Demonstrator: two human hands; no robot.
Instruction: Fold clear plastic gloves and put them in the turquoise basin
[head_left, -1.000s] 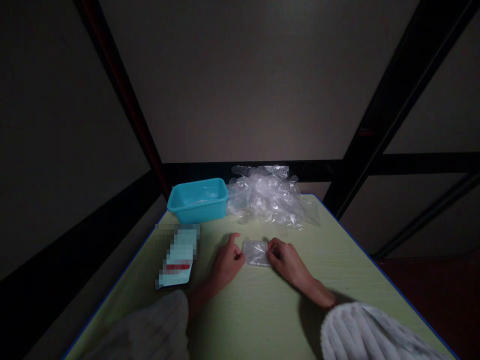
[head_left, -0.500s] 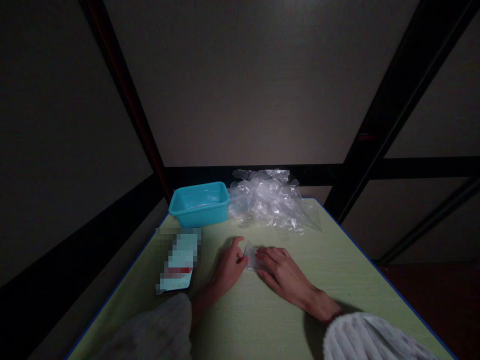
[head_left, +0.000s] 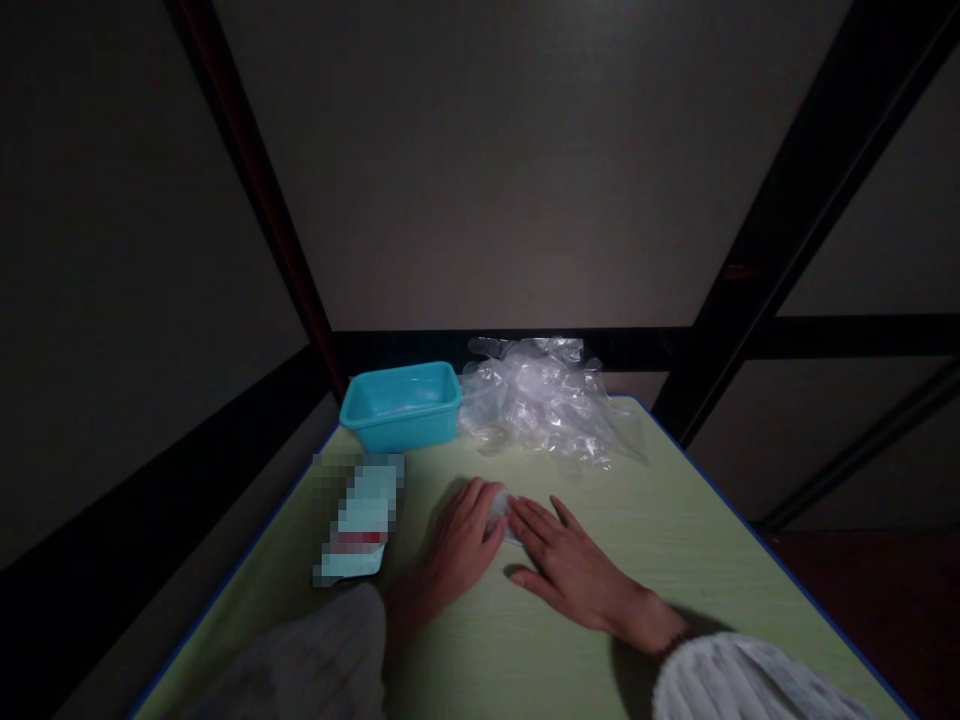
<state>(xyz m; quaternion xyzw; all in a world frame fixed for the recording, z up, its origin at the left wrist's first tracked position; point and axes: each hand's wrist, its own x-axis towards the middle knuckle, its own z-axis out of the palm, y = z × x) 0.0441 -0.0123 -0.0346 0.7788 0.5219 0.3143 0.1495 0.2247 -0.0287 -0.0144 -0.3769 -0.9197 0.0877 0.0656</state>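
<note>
- A dim indoor room; whether a home or a small workroom cannot be told.
- Plain greyish wall panels [head_left: 487, 200], divided by dark beams [head_left: 780, 190], rise close behind the worktop [head_left: 690, 580].
- That worktop is small and pale green, with blue edging [head_left: 796, 575].
- Dark reddish floor [head_left: 847, 590] shows at right.
- A turquoise tub [head_left: 409, 432] and heaped clear plastic [head_left: 532, 400] would suit either setting.
</note>
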